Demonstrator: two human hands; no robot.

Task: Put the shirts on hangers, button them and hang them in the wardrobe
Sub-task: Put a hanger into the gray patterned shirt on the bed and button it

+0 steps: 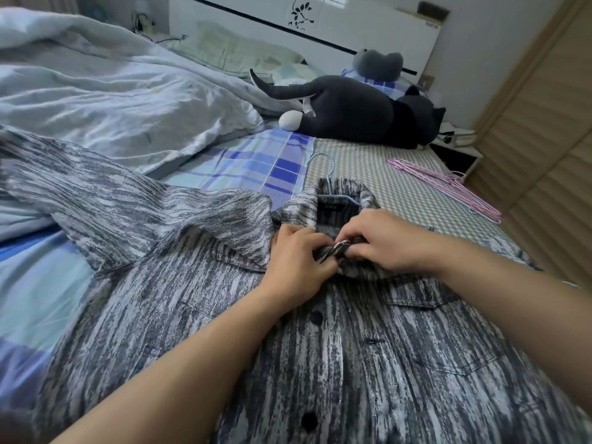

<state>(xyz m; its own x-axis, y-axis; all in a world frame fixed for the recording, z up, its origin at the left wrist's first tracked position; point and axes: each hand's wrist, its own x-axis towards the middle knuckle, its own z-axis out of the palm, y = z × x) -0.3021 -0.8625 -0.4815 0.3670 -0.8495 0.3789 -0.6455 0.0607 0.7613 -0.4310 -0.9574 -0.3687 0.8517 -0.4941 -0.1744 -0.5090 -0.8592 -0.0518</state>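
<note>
The shirt (198, 302) lay flat on the bed (400, 174), a blue hanger (330, 174) poking from its collar. My left hand (296, 267) pinched the placket below the collar; my right hand (384, 241) pinched the same fold opposite. Pink hangers (448, 187) lay farther right.

You're in a home bedroom, w/ a made-up bed (368, 161) under you: checked sheet, blue plaid blanket (256, 165), rumpled pale duvet (112, 91) at left. A white headboard (320, 30) w/ a black flower motif runs along the back, pillow (230, 52) against it. A dark plush cat (358, 110) lies on the mattress. At right, slatted beige doors (544, 139), prob. a wardrobe. Pink hangers (448, 187) lie near the bed's edge.
</note>
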